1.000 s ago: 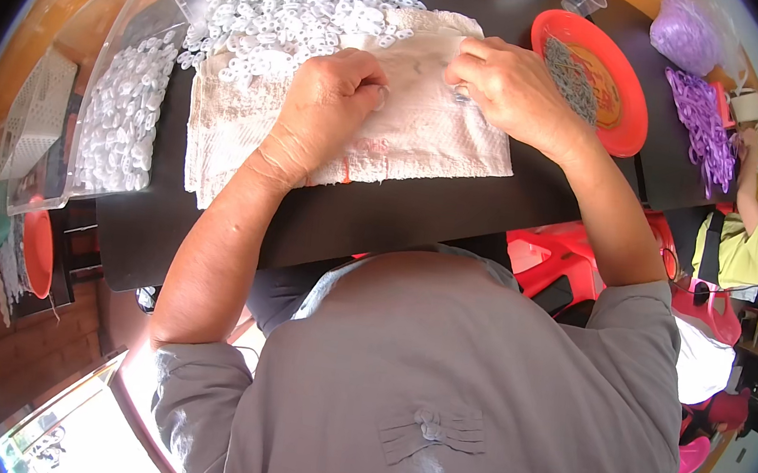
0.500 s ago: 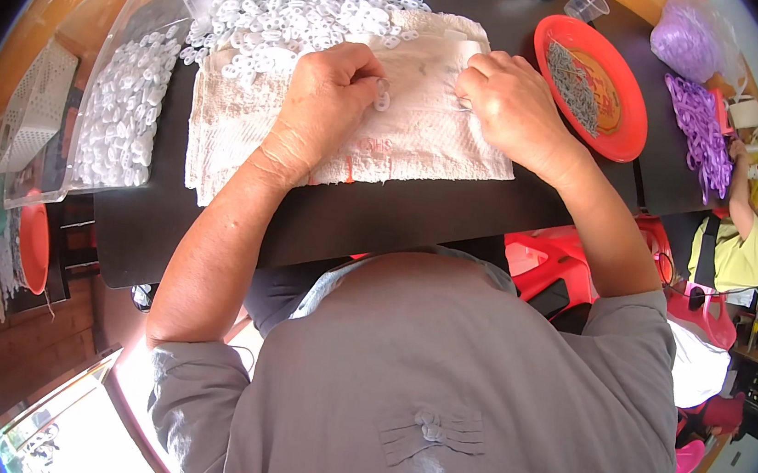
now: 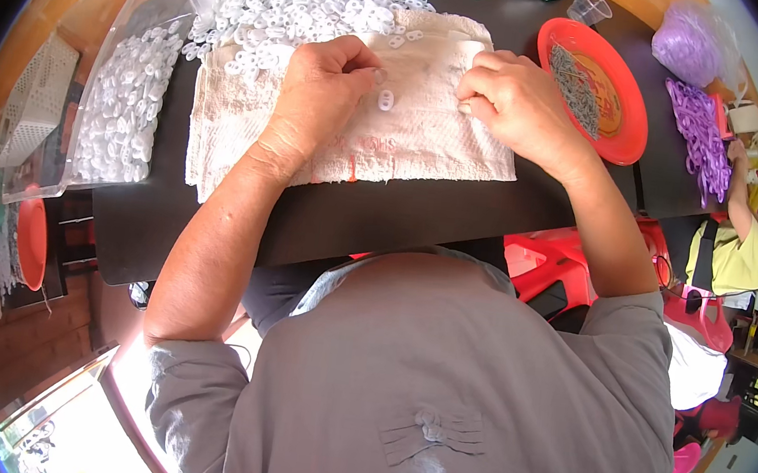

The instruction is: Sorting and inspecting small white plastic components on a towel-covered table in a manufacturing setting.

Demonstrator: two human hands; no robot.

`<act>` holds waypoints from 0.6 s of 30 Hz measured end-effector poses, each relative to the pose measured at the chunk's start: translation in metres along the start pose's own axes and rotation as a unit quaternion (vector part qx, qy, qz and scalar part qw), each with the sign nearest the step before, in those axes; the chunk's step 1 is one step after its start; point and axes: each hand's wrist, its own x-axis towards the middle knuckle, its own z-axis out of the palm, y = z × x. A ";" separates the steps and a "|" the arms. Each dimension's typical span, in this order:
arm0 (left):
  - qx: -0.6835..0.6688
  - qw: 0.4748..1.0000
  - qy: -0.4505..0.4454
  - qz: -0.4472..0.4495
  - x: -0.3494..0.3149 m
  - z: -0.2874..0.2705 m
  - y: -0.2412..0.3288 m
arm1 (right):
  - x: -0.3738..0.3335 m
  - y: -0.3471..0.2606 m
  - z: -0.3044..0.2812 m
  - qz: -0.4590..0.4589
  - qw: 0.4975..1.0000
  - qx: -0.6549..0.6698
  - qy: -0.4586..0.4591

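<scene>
My left hand [image 3: 325,88] rests over the left part of a cream towel [image 3: 434,150], thumb and forefinger pinched on what looks like a small white plastic piece [image 3: 379,76]. Just beside those fingertips, a white oval piece with two holes [image 3: 386,101] lies on the cloth. Over the towel's right side, my right hand [image 3: 522,108] is closed with its fingertips together; what they hold, if anything, is too small to make out. A large heap of white oval pieces [image 3: 283,5] spreads over the towel's far left.
Right of the towel sits a red plate [image 3: 631,124] with thin grey metal pieces [image 3: 574,91]. A clear bin [image 3: 119,117] of white pieces stands left. Farther right are purple chain-like strips [image 3: 698,141], a purple-filled bag [image 3: 686,42] and a person in yellow [image 3: 732,260].
My left hand has drawn slightly left, and the oval piece by its fingertips now lies apart on the towel. My right fingers have shifted a little.
</scene>
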 end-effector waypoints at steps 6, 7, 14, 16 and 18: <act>0.018 0.999 0.005 0.034 0.001 0.000 -0.002 | 0.005 -0.001 0.007 0.008 1.000 -0.011 0.028; 0.018 0.999 0.006 0.034 0.000 -0.001 0.001 | 0.007 -0.001 0.008 0.015 0.998 0.031 0.058; -0.148 0.984 0.001 -0.096 0.000 -0.010 0.011 | 0.026 -0.018 0.002 0.103 0.958 0.266 0.005; -0.196 0.974 0.002 -0.115 0.001 -0.010 0.010 | 0.030 -0.022 0.004 0.070 0.962 0.264 0.016; -0.239 0.964 -0.014 -0.115 0.001 -0.010 0.008 | 0.032 -0.025 0.002 0.067 0.960 0.270 0.005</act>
